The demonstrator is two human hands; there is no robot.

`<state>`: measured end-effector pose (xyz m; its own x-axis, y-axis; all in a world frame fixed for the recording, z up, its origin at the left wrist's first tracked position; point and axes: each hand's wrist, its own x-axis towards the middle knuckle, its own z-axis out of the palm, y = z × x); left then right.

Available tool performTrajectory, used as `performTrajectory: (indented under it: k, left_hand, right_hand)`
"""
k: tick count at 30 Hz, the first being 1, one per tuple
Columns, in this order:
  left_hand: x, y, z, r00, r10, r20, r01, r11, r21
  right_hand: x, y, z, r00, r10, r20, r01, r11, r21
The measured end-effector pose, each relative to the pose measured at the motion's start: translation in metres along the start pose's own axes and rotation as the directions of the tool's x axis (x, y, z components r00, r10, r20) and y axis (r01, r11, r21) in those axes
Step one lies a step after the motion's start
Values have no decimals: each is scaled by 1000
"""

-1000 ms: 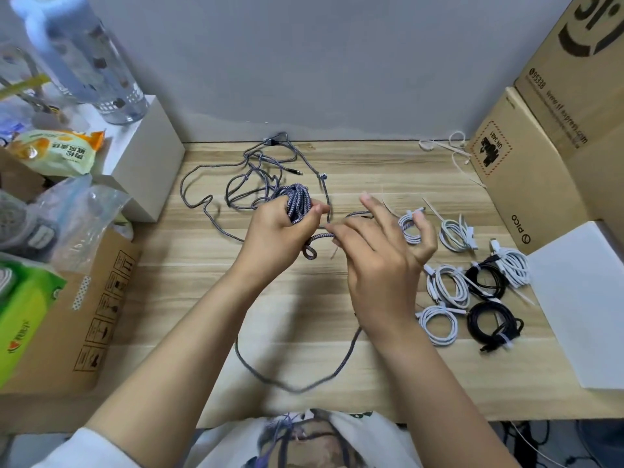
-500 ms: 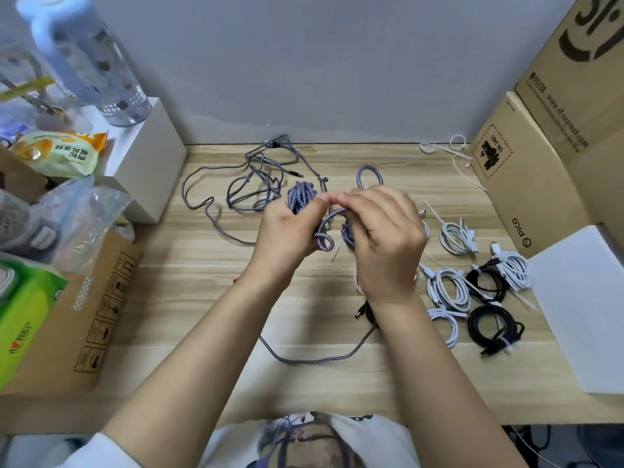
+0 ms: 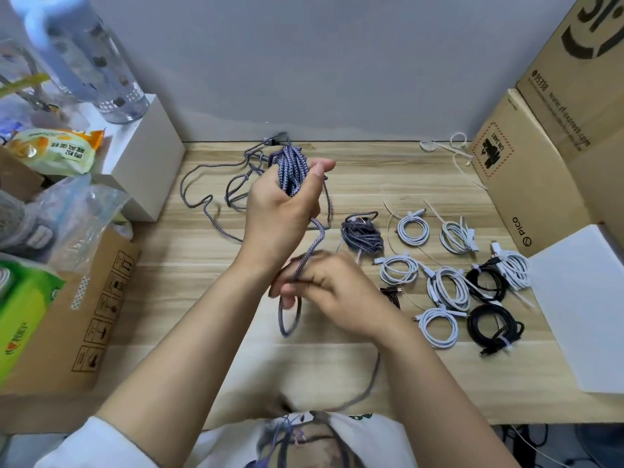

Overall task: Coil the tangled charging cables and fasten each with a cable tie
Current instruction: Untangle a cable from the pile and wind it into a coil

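At your far left a green packet [image 3: 20,319] leans on a brown carton [image 3: 81,319], with clear plastic bags [image 3: 77,211] above it and a snack packet [image 3: 57,148] beside a white box [image 3: 148,157] that carries a water bottle [image 3: 84,59]; just right of that box, the loose tangle of grey braided cable [image 3: 209,204] sprawls over the wooden table [image 3: 189,298], reaching back to the wall; your left hand [image 3: 280,217] is raised over the tangle, fingers curled round a thick braided coil [image 3: 291,170] whose loops stick out above your fist; one strand drops from that fist to your right hand [image 3: 332,295], which sits lower and nearer you, pinching the strand, blurred, with a loop hanging below the fingers and the cable's tail running on toward your shirt; right of the hands lies a finished grey bundle [image 3: 363,236] on the table; beyond it sit the tied white coils [image 3: 447,288] and, further right, two black coils [image 3: 493,327], all near one another; loose white cable ties [image 3: 449,150] lie at the back by the wall; a cardboard box [image 3: 520,184] stands at the right edge with a white sheet [image 3: 580,305] in front of it.
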<state>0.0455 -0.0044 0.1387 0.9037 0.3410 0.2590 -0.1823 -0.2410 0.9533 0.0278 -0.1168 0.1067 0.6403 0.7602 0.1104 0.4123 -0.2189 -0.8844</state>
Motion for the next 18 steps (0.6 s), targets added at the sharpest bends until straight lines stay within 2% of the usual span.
performTrajectory:
  k: [3, 6, 8, 10, 11, 13, 15, 18]
  left_hand:
    - [5, -11, -10, 998, 38, -40, -34, 994, 104]
    - [5, -20, -21, 998, 55, -14, -51, 981, 187]
    - [2, -20, -23, 994, 11, 107, -26, 990, 141]
    - [-1, -19, -25, 953, -25, 302, 17, 999, 28]
    - [-3, -18, -27, 914, -29, 405, 44, 999, -29]
    - [-6, -17, -31, 801, -42, 597, 115, 990, -85]
    - [-7, -14, -37, 678, -121, 725, 233, 971, -55]
    - [-8, -9, -45, 494, -210, 843, 347, 937, 30]
  right_hand:
    - [-13, -19, -1, 999, 2, 43, -19, 918, 395]
    - [-22, -27, -13, 990, 89, -107, 6, 740, 673]
    - [-24, -30, -22, 985, 104, -137, 33, 665, 746]
    - [-24, -31, -27, 993, 48, -108, 60, 583, 811]
    - [-24, -30, -29, 996, 14, -92, 73, 498, 864]
    - [-25, -24, -34, 996, -50, -77, 87, 240, 967]
    - [-24, -21, -39, 996, -54, -65, 67, 34, 997]
    - [-24, -14, -41, 998, -55, -36, 34, -51, 998]
